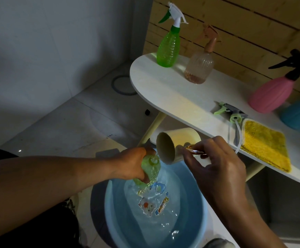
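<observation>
Left hand (pixel 133 163) clenched the uncapped green spray bottle (pixel 150 169), tilted over the blue basin (pixel 190 190). Right hand (pixel 215 165) gripped the cream cup (pixel 170 145) by its handle, tipping water at the neck. That narrow mouth risked overspill, and the wet plastic might slip.
</observation>
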{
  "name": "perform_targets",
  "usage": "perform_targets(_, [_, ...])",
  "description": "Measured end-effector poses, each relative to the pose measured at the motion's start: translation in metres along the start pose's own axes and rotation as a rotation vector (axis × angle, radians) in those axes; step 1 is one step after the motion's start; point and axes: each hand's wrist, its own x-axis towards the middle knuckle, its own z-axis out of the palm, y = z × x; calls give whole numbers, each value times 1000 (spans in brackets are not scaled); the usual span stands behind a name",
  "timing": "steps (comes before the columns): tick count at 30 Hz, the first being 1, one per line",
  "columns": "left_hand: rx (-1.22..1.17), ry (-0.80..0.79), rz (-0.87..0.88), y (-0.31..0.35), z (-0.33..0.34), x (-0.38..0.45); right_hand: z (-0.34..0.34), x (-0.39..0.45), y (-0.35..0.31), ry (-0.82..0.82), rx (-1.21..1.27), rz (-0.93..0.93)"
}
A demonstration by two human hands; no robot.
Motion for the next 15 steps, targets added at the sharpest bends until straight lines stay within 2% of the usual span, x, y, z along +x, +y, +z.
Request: perform_targets(15, [21, -10, 27, 6, -4, -3, -2, -3, -3, 35, -101, -149])
